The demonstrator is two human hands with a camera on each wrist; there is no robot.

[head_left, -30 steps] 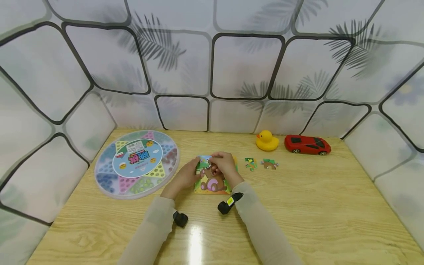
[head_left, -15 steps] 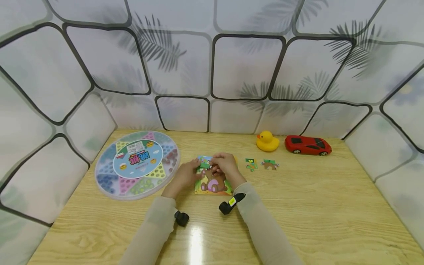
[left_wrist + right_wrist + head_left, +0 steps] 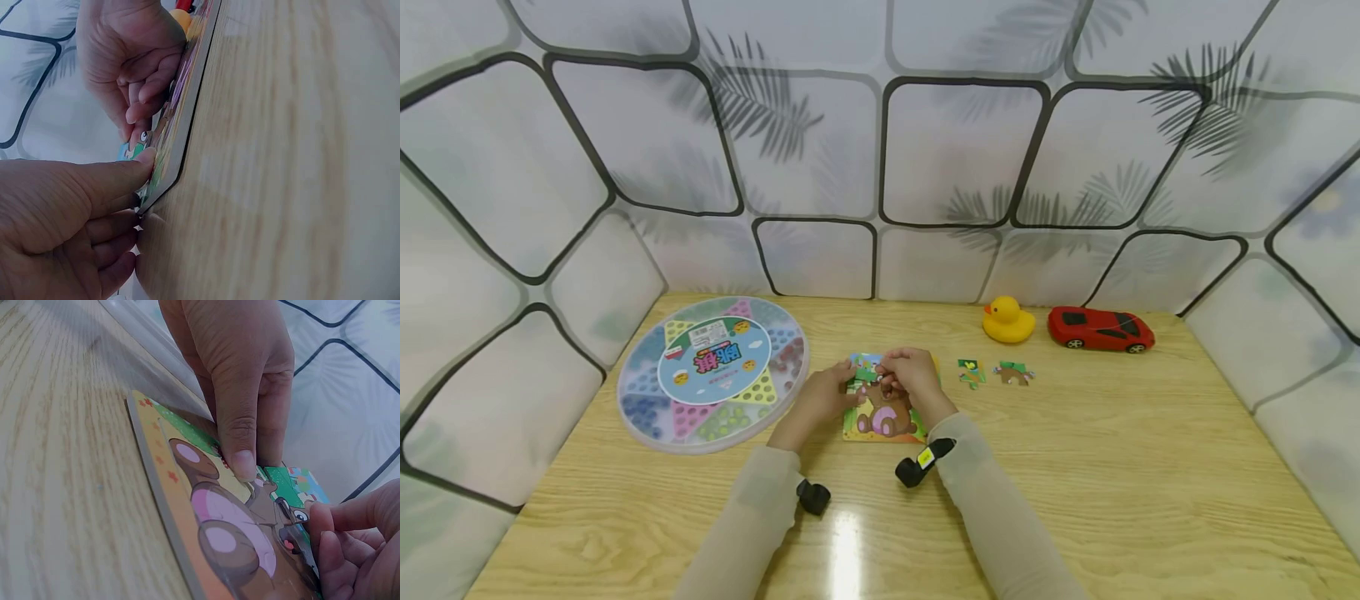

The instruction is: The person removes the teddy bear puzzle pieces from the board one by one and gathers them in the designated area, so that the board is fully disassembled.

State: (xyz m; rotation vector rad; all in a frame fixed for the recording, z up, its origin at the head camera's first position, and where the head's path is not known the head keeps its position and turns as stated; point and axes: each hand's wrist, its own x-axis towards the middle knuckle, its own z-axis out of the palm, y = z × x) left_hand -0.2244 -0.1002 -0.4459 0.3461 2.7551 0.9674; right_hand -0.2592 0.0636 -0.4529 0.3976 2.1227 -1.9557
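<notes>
A bear jigsaw puzzle (image 3: pixel 886 423) in a shallow tray lies flat on the table between both hands. My left hand (image 3: pixel 822 398) holds its left edge, thumb on the picture and the other fingers along the side. At the upper part of the picture, my right hand (image 3: pixel 917 383) pinches a puzzle piece (image 3: pixel 294 514) printed with the bear's eye, between thumb and forefinger. That piece sits tilted at its neighbours in the right wrist view; whether it lies fully flat cannot be told. Two loose pieces, one with a yellow bird (image 3: pixel 972 373) and one brown and green (image 3: pixel 1014 374), lie to the right.
A round Chinese checkers set (image 3: pixel 715 425) lies to the left on the wooden table (image 3: pixel 1120 467). A yellow rubber duck (image 3: pixel 1008 322) and a red toy car (image 3: pixel 1101 330) stand at the back right. A patterned cloth wall (image 3: pixel 955 158) encloses the back and sides.
Both hands stay at the puzzle with only slight finger shifts. Green pieces near the top left of the picture show more than a second ago. The loose pieces have not moved.
</notes>
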